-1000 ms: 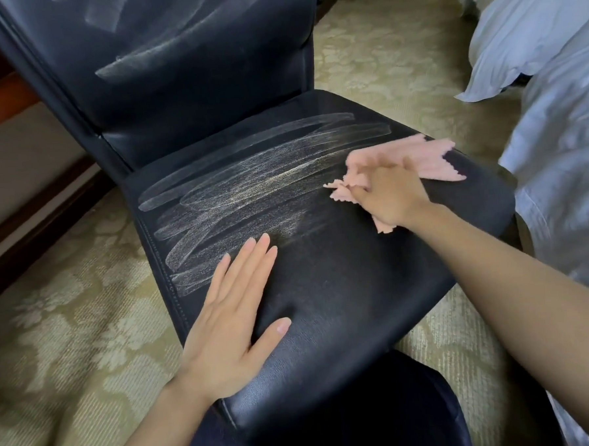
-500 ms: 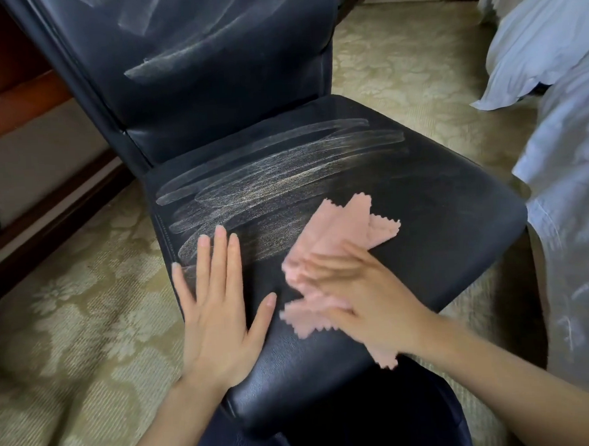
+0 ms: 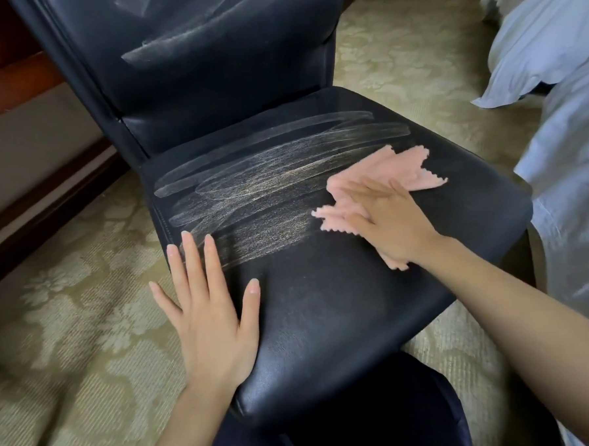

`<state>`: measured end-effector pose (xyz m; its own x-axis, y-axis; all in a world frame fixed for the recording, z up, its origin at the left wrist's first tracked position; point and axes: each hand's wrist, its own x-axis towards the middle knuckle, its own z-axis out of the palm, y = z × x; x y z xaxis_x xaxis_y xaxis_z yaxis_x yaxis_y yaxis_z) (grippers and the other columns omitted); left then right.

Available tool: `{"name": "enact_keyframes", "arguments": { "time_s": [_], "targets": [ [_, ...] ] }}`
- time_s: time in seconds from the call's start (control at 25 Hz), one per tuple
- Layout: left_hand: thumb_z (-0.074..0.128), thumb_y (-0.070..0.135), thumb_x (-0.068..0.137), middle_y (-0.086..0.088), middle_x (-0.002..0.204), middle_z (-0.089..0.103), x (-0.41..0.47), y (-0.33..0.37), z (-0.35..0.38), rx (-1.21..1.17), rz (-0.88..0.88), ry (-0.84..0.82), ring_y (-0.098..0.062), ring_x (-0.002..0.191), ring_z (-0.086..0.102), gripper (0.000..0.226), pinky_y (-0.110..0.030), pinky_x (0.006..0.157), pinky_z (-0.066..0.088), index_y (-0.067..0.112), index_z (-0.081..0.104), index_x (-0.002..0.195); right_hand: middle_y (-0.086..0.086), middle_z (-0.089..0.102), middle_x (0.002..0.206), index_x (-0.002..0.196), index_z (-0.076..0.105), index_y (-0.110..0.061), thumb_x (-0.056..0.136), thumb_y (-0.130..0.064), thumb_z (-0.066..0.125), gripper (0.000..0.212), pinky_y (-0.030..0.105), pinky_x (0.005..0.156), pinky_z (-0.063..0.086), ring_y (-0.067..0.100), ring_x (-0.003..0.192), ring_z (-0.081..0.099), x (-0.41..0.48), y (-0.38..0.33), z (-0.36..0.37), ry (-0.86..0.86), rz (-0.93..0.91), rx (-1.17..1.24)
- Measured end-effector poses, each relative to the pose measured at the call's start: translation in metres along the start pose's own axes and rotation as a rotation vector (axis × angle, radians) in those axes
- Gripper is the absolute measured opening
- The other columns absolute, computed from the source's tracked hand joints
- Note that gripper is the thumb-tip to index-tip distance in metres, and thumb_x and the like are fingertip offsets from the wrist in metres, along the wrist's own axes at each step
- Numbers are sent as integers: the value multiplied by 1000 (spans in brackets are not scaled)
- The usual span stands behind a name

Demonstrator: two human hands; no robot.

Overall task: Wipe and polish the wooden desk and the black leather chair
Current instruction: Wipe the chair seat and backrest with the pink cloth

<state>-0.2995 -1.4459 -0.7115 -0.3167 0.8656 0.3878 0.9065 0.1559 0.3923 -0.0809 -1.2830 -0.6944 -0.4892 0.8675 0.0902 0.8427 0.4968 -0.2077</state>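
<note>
Streaked black leather chair (image 3: pixel 325 323) under left hand (image 3: pixel 209 316), grip apart, and right hand (image 3: pixel 390 226), grip apart on pink cloth (image 3: pixel 408 165).

You have a black leather chair (image 3: pixel 324 306) streaked with whitish smears on its seat, a pink zigzag-edged cloth (image 3: pixel 403 172) on it, beige floral-patterned carpet (image 3: pixel 69 320) beneath, and pale blue bedding (image 3: pixel 556 38) beside it.
</note>
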Motion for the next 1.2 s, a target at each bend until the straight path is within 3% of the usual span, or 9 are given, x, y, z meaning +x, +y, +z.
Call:
{"name": "enact_keyframes", "arguments": {
  "time_s": [0.16,0.4,0.56,0.64,0.84,1.0,1.2],
  "targets": [
    [22,51,92,-1,161,-3,1,-1,-1,-47,-16,14,-16,148,-12,72,-53,115,-10,14,13,153,-3,43,147,145,38,-21,98,-29,28,48,39,116,14,13,138,33,38,-41,6,1,71,-86],
    [20,50,93,-1,161,-1,2,-6,-2,-76,-15,18,-14,148,-10,71,-52,117,-8,13,13,153,-15,40,148,136,50,-38,79,-39,-3,78,35,115,10,3,135,35,-3,-69,13,-16,-184,-23],
    [19,51,93,3,161,-1,2,-10,-1,-133,4,-5,-12,148,-9,70,-47,119,-4,15,11,153,-7,64,125,114,70,-24,82,-29,32,51,32,111,30,9,120,56,-56,-85,8,147,-281,97],
    [19,50,93,4,161,-1,4,-11,0,-150,18,-23,-9,147,-9,69,-43,119,-4,17,11,153,-8,66,121,112,72,-23,80,-27,40,45,32,108,33,6,119,56,-77,-76,8,153,-293,116],
    [19,47,93,8,159,-2,5,-12,0,-185,10,-21,-8,147,-7,67,-37,119,-5,18,11,152,-14,56,133,123,64,-33,86,-37,37,46,24,108,27,6,129,45,-79,-27,-12,119,-132,127],
    [17,44,93,8,160,-1,4,-11,0,-221,20,-20,-9,147,-6,64,-37,119,-6,19,11,152,-4,45,146,137,51,-25,98,-36,40,42,38,103,37,25,136,37,-22,-10,-21,5,136,66],
    [18,40,96,4,160,3,3,-13,2,-219,38,23,-14,148,0,62,-44,120,-2,13,15,152,0,54,138,134,53,-23,100,-24,31,41,37,111,21,17,129,44,51,-50,-3,11,13,32]
  ]
}}
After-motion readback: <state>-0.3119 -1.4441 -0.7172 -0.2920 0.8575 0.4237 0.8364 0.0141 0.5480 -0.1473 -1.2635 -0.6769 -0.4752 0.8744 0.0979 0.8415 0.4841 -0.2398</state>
